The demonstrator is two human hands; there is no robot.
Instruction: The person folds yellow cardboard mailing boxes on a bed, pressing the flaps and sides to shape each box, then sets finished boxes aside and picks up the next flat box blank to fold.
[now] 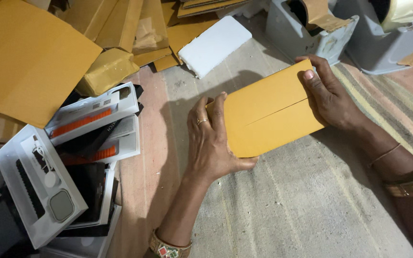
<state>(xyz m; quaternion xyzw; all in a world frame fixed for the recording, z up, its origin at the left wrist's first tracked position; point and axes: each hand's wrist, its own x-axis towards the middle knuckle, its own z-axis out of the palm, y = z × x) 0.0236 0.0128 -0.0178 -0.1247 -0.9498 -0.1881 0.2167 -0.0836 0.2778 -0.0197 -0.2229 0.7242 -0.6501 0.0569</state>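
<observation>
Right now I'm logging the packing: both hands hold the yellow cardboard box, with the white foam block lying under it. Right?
Not quite: in the head view the white foam block lies apart, beyond the yellow cardboard box. The left hand and right hand do hold it.

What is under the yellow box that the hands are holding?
Under the yellow box lies the striped mat. The left hand and right hand grip its ends. The box is closed, so its inside is hidden.

Your left hand (pixel 212 143) wears a gold ring, a patterned bangle (red and gold); your right hand (pixel 328 95) wears thin and gold-green bangles.
</observation>
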